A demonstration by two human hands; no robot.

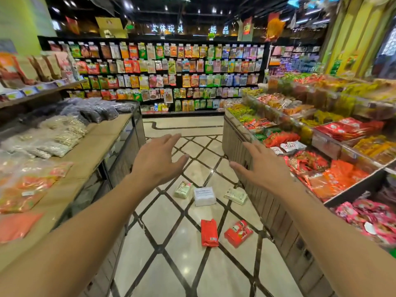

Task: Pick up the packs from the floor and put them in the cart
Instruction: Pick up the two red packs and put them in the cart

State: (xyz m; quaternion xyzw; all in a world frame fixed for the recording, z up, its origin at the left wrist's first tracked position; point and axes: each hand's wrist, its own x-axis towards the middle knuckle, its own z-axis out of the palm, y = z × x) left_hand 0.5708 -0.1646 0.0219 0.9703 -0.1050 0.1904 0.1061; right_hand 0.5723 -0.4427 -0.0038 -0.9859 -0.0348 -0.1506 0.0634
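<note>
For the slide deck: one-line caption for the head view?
Both hands, left hand and right hand, open above five packs on the aisle floor; no cart visible.

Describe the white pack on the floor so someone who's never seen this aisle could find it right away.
Look at the diamond-patterned tiled floor of the aisle between the two snack display counters. Five packs lie there; in the farther row of three, the white pack is the middle one. It is plain white and blocky, flanked by two pale green packs.

snack-hung back wall (162, 76), wooden display counters left (102, 138) and right (267, 202), diamond-tiled floor (162, 221)
</note>
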